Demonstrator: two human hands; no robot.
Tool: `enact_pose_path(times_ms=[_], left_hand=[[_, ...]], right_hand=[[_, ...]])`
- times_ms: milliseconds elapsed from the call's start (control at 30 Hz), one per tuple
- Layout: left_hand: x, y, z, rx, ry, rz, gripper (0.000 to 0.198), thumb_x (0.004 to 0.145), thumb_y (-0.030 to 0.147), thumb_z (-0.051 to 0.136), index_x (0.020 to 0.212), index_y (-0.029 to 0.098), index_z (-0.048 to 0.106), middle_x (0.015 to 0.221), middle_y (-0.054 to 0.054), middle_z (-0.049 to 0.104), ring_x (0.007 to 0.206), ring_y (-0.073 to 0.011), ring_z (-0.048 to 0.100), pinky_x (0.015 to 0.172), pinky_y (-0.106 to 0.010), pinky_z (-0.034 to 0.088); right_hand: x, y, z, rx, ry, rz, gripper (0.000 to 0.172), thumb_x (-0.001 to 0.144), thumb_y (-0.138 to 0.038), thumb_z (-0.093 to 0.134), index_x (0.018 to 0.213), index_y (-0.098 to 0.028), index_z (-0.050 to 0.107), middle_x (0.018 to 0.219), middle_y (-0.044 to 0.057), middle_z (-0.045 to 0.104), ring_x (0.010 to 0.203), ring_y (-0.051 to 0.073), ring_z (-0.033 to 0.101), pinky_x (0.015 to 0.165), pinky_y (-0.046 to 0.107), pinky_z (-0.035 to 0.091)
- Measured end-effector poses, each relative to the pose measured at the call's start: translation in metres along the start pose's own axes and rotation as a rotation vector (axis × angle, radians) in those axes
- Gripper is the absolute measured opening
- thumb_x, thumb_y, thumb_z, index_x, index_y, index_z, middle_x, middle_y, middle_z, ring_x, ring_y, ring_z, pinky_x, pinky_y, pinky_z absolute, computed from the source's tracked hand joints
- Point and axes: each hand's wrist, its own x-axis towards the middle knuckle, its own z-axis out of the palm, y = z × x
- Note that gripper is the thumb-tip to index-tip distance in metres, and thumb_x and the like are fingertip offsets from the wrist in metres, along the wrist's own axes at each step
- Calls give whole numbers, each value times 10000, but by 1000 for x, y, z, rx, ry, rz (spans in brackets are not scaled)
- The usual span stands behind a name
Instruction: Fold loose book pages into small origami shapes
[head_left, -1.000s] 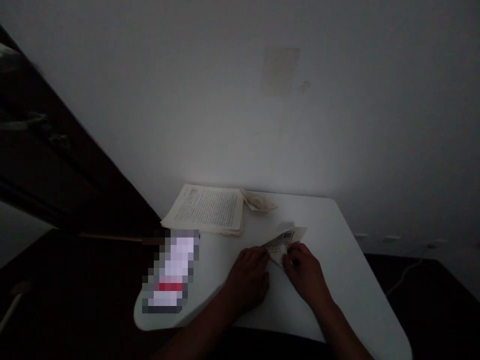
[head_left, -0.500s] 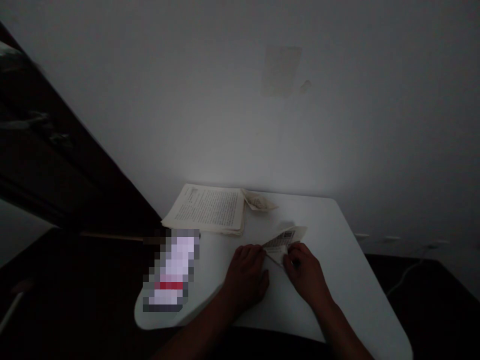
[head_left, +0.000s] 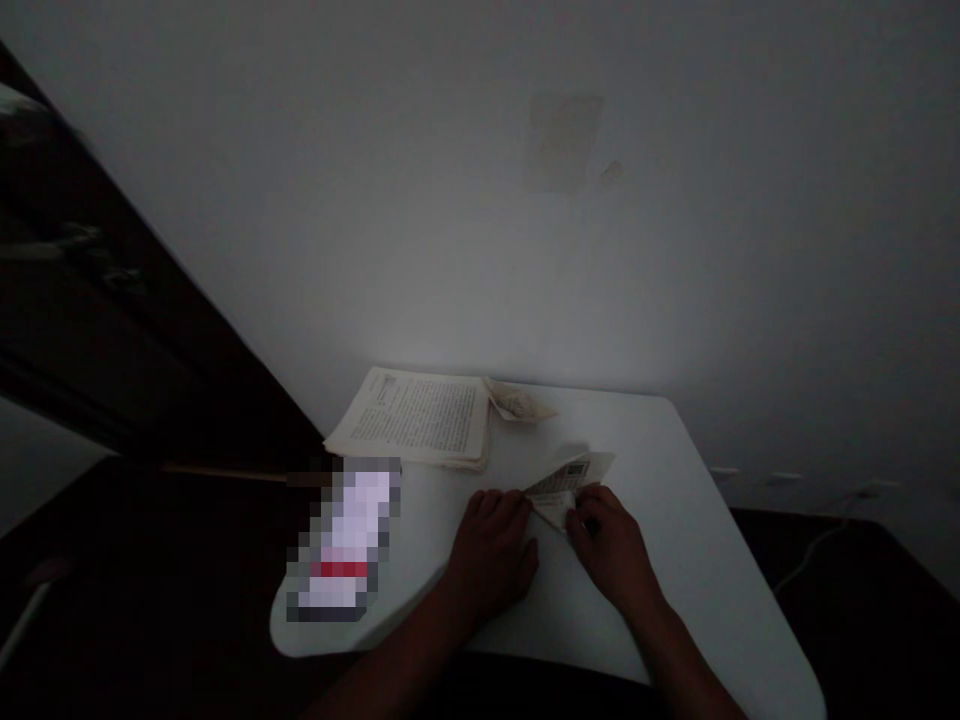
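"What's on the table (head_left: 697, 560)? Take it as a clock, twelve at the wall."

"The stack of printed pages (head_left: 416, 418) lies between ten and eleven. At nine there's a flat item (head_left: 349, 535), pixelated, so I can't tell what it shows."

"And the hands?"

"Both are at the paper near the middle. The left hand (head_left: 491, 545), at the paper's eight o'clock, lies palm down with fingers loosely curled, their tips at its corner; whether they pinch or only press, I can't tell. The right hand (head_left: 609, 535), between four and five, is nearly closed, thumb and fingers pinching the near edge."

"So where is that paper, and how far along is it?"

"The creased sheet (head_left: 559, 480) sits between the fingertips, just past the table's centre towards one. Some folds are in: it has a slanted printed face and a pointed far end. But the near flap isn't lying flat, so I'd judge the folding only partway done. A smaller folded piece (head_left: 521, 403) rests at twelve, beside the pages, apparently complete."

"Anything different from half a second ago?"

"Very little. The hands hold practically the same places; the near flap now shows more of its pale face between them."
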Motion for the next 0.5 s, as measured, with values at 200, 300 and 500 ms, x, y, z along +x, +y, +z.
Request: enact_pose_path(times_ms=[200,300,500], left_hand=[[1,0,-2,17,-37,-11,362,780,250,513,1132,164,514,1144,-98,544,981,-266,469,916,-472,348],[1,0,-1,17,-41,-9,366,780,257,514,1133,159,517,1137,-96,549,974,-266,468,908,-473,352],[-1,-1,2,25,-12,-20,378,779,265,519,1139,153,520,1148,-104,540,995,-265,473,925,-466,345]], right_hand=[[0,-4,-2,4,-11,13,220,811,-232,484,593,-205,470,809,56,541,746,178,561,697,306,471],[0,-3,-1,4,-13,7,215,810,-230,484,597,-205,467,816,56,538,757,179,557,709,315,469],[0,-3,0,12,-6,14,209,807,-220,479,599,-208,459,812,54,540,739,172,553,693,315,474]])
